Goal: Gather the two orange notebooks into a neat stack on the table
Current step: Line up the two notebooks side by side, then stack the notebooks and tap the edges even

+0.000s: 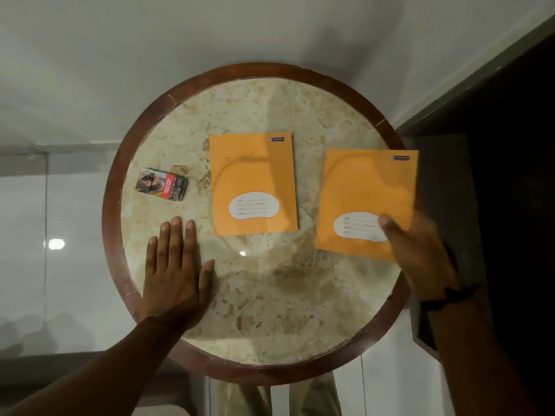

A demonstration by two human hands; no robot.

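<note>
Two orange notebooks with white name labels are on the round marble table (270,295). One notebook (253,175) lies flat near the table's middle. The other notebook (366,190) is at the right, overhanging the rim, slightly tilted and blurred. My right hand (417,250) grips its lower right corner, thumb on the label. My left hand (174,271) rests flat on the tabletop at the left, fingers spread, holding nothing.
A small cigarette pack (162,184) lies at the table's left, just beyond my left fingertips. The table has a dark wooden rim (111,223). A dark doorway or panel (495,205) stands to the right; white floor surrounds the table.
</note>
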